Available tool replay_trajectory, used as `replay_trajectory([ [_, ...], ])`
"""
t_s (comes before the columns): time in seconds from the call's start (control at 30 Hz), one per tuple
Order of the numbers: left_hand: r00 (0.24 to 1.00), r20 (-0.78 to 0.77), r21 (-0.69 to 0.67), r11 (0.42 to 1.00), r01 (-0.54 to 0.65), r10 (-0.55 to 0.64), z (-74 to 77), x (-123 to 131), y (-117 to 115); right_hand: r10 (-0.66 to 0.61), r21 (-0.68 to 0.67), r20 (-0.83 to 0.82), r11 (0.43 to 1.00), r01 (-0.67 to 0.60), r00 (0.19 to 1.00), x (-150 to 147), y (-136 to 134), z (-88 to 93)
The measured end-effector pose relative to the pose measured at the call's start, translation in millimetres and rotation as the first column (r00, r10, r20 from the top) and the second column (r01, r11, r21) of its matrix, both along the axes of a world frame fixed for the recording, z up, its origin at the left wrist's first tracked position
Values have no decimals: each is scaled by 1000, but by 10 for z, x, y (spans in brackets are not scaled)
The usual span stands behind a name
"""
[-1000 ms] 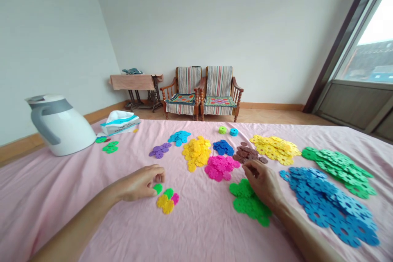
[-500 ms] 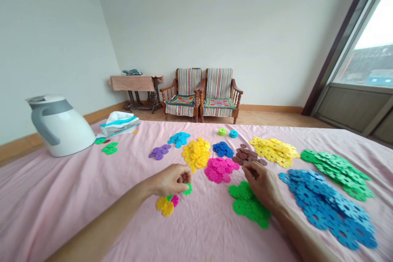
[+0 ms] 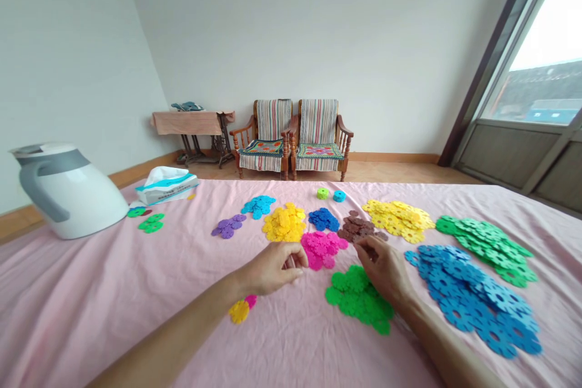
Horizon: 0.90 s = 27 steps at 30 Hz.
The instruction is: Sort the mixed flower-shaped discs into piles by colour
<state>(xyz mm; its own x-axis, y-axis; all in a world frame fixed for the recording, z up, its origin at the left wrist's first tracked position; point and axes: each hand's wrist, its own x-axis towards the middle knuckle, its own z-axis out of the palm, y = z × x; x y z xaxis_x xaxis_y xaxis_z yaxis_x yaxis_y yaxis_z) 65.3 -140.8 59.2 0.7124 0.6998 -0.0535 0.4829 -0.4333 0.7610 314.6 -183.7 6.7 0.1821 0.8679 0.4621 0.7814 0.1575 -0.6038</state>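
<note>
My left hand [image 3: 275, 268] hovers over the cloth just left of the pink flower-shaped plastic discs [image 3: 322, 250]. Its fingers are curled towards the thumb; whatever they may hold is hidden. Partly under my left wrist lie a yellow disc [image 3: 239, 312] and a pink disc [image 3: 251, 301]. My right hand [image 3: 379, 267] is closed in a pinch at the near edge of the brown discs [image 3: 357, 228], and its fingertips show nothing I can name. Below it spreads a heap of green discs [image 3: 357, 298], partly covered by the wrist.
Farther out lie yellow [image 3: 284, 223], dark blue [image 3: 323, 219], light blue [image 3: 257, 206] and purple discs [image 3: 228, 226]. Large blue discs [image 3: 473, 297] and green ones [image 3: 486, 245] spread to the right. A white jug [image 3: 82, 194] and tissue pack [image 3: 167, 187] stand left.
My left hand has moved right, towards the pink discs. The green disc at its fingertips is out of sight now. My right hand stays by the brown discs. The view has shifted slightly right.
</note>
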Motion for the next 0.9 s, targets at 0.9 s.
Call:
replay_trajectory([
  [0.9,904,-427,194,976,103,-10,59,-790,-29,32,-49,31,998,-30,999,-39,10,-71],
])
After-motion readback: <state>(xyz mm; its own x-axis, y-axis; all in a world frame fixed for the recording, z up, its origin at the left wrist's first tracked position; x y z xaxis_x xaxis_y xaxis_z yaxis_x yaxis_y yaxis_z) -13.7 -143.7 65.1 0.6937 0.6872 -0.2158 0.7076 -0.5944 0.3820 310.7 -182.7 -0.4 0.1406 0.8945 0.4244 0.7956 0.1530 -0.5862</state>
